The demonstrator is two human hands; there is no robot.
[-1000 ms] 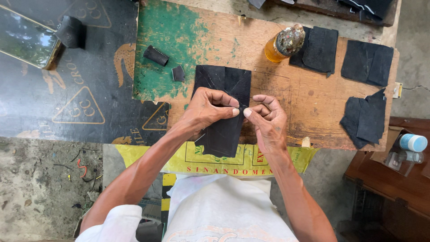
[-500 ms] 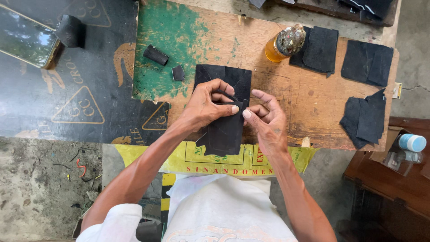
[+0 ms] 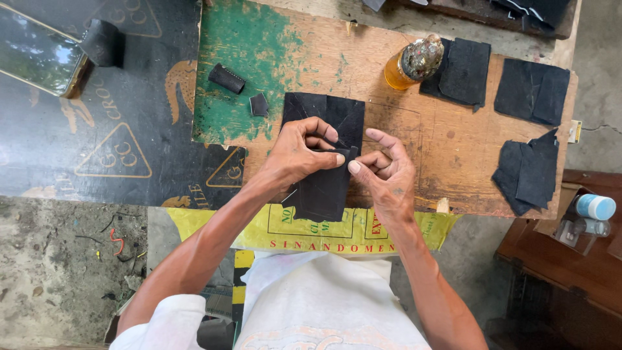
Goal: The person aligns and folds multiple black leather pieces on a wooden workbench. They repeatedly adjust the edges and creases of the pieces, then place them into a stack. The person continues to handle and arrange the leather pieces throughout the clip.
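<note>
A long black leather sheet (image 3: 324, 188) lies on the worn wooden board (image 3: 402, 123), partly painted green. My left hand (image 3: 301, 152) and my right hand (image 3: 382, 172) meet over the sheet's middle. Between their thumbs and fingertips they pinch a small black leather strip (image 3: 343, 153) just above the sheet. The left hand covers part of the sheet's left edge.
A glass jar of amber liquid (image 3: 411, 63) stands at the back. Black leather pieces lie at the right (image 3: 531, 91) (image 3: 528, 172) and behind the jar (image 3: 463, 70). A small black roll (image 3: 227, 78) and a scrap (image 3: 258, 104) rest on the green patch. A blue-capped bottle (image 3: 593, 207) sits far right.
Both hands have shifted slightly up and together over the sheet. A small black strip now shows pinched between their fingertips, where earlier the fingers only touched.
</note>
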